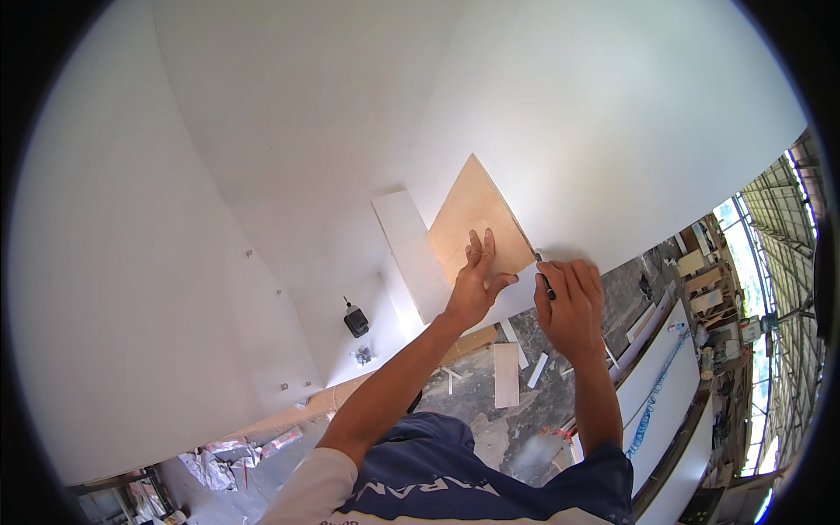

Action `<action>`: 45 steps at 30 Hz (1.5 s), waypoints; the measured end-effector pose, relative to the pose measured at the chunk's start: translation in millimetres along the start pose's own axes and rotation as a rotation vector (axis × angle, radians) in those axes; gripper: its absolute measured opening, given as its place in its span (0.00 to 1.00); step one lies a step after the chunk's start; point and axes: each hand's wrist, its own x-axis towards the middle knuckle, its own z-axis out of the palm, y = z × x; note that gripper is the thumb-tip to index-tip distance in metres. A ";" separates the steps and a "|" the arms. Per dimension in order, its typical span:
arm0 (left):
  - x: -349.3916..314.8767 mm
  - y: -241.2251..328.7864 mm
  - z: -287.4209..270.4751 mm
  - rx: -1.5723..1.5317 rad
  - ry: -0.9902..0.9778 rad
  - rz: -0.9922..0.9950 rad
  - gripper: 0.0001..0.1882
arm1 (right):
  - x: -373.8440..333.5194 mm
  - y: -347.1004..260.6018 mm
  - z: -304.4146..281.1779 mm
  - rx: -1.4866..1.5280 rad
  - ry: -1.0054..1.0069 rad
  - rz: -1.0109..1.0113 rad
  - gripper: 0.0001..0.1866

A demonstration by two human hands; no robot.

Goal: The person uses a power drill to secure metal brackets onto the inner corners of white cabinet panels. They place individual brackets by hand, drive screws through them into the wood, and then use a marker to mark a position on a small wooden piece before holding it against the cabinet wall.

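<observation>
A tan plywood piece [472, 197] with a pointed far corner lies against a large white panel [324, 122]. My left hand [475, 284] presses on the plywood with its fingers spread. In my right hand [573, 306] is a dark pen [548, 284], its tip at the near right corner of the plywood. To the left of the plywood, and touching it, is a long pale board [405, 254]. Part of the plywood is hidden under my left hand.
A black power drill [355, 321] and a small heap of screws [363, 355] sit on a white surface at left. Below, wood offcuts [506, 374] lie on the grey floor [472, 394]. White panels [652, 376] with a blue coiled hose [656, 398] stand at right.
</observation>
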 end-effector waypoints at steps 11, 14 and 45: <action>-0.2 3.7 -0.6 -0.048 0.026 0.039 0.49 | 7.7 -0.8 8.5 -0.047 -0.015 -0.005 0.10; 0.2 3.3 -0.8 -0.028 0.030 0.034 0.49 | 8.8 -0.8 9.5 -0.076 -0.033 -0.002 0.10; 1.4 -2.6 0.9 0.074 0.040 0.051 0.50 | -163.9 -123.2 191.7 1.469 0.087 1.809 0.11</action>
